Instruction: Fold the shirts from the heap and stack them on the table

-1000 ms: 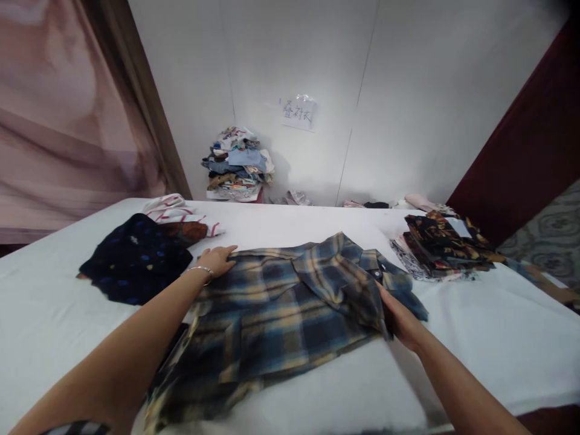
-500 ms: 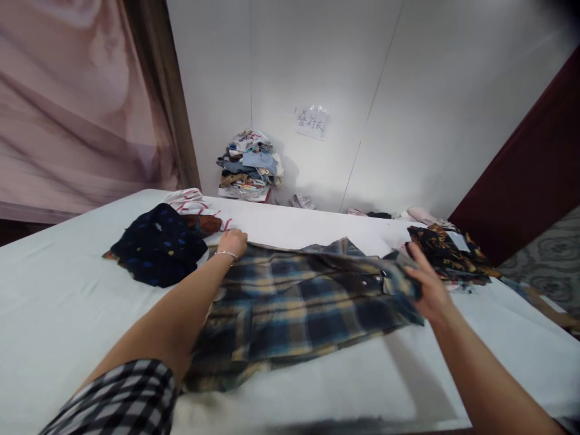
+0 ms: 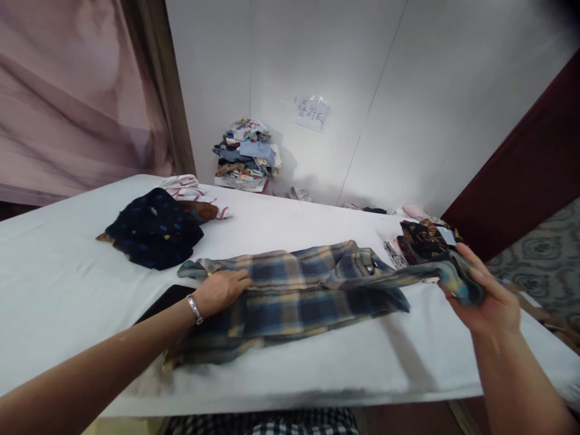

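Observation:
A blue, grey and yellow plaid shirt (image 3: 290, 308) lies partly folded on the white table. My left hand (image 3: 222, 293), with a silver bracelet at its wrist, is on the shirt's left part, its fingers closed on the cloth; the fingertips are partly hidden. On the far right, my right hand (image 3: 492, 296) grips one sleeve and holds it up off the table, stretched out to the right. Dark buttons show near the collar, to the right of the shirt's middle.
At the left, a dark blue patterned garment (image 3: 154, 229) lies beside a white-and-red cloth (image 3: 183, 187). Folded dark floral clothes (image 3: 421, 238) are stacked at the right, close to my right hand. Behind the table stands a tall clothes pile (image 3: 247, 154). A paper sign (image 3: 312, 113) hangs on the wall.
My right hand has moved right with the sleeve, drawing it out. My left hand has come nearer and lower, and the shirt's far edge is now folded over toward me.

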`<state>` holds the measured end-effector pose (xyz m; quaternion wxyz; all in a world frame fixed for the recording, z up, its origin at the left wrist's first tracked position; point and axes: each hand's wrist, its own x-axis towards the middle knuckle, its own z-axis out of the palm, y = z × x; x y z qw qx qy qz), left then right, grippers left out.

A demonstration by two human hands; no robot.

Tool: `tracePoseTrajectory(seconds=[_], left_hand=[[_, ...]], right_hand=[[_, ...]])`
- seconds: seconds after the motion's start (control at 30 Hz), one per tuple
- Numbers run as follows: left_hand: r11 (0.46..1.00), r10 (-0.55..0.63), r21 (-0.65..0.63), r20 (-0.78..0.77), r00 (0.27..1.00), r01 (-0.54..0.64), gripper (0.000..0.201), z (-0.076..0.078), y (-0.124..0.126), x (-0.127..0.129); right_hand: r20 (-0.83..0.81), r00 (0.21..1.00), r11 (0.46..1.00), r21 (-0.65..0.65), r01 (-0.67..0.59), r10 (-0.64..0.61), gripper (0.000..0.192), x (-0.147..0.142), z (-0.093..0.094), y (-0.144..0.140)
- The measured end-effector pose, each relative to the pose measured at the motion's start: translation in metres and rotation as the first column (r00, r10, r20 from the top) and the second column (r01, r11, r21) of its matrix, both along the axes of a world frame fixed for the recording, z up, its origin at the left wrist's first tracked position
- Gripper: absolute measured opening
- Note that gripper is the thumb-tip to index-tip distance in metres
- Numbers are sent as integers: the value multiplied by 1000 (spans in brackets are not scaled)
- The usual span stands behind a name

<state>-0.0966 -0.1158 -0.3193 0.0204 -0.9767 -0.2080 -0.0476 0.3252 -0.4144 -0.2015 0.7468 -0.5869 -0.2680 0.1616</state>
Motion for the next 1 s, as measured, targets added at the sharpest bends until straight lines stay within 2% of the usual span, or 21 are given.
tracePoseTrajectory(seconds=[0.07, 0.17, 0.27, 0.4, 0.5, 0.57, 0.6, 0.67, 0.77, 0.8, 0.83, 0.87, 0.9, 0.93, 1.0], left_hand=[[999, -32, 11, 5, 999, 32, 32, -6, -7, 0], [999, -50, 18, 16, 999, 50, 32, -6, -12, 1], [999, 27, -17, -14, 1000, -27, 30, -3, -16, 3], [969, 160, -187, -20, 987, -160, 29, -7, -18, 0], [932, 237, -283, 7, 972, -225, 30, -10, -22, -4], [919, 264, -304, 3, 965, -250, 32, -12, -28, -5], [917, 265, -311, 1, 964, -251, 33, -12, -31, -5], [909, 269, -334, 12, 963, -249, 34, -13, -39, -4], [863, 327, -436, 97, 940, -255, 31, -13, -48, -3], [821, 378, -509, 143, 915, -260, 30, -13, -49, -3], [752, 452, -604, 179, 874, -266, 31, -12, -50, -4], [653, 544, -711, 198, 815, -263, 33, -12, -49, -5], [523, 644, -818, 195, 740, -240, 35, -11, -48, -6], [374, 736, -908, 169, 655, -187, 38, -10, -47, -8], [92, 858, -996, 70, 509, -18, 43, -8, -43, -12]], right_hand=[[-5, 1000, 999, 15, -31, 31, 45, 1, -4, 0], [-14, 999, 998, 49, -40, 41, 42, 2, 0, 4], [1, 999, 998, 49, -48, 48, 38, 4, 9, 15], [77, 980, 982, -63, -180, 184, 38, -5, 32, 53], [84, 934, 931, -151, -333, 348, 46, -29, 59, 95], [78, 861, 850, -224, -476, 502, 49, -53, 75, 128], [73, 808, 791, -276, -547, 584, 50, -68, 80, 146], [60, 681, 647, -382, -660, 730, 50, -101, 82, 182], [-20, 457, 390, -486, -782, 889, 51, -155, 66, 231], [-66, 373, 289, -513, -808, 925, 57, -171, 57, 243], [-105, 293, 196, -530, -825, 950, 64, -185, 47, 252], [-121, 242, 142, -534, -833, 963, 70, -194, 37, 260], [-114, 222, 128, -536, -835, 968, 74, -198, 28, 265], [-89, 239, 155, -538, -829, 967, 76, -196, 18, 268], [-16, 355, 285, -563, -776, 935, 70, -176, 2, 270]])
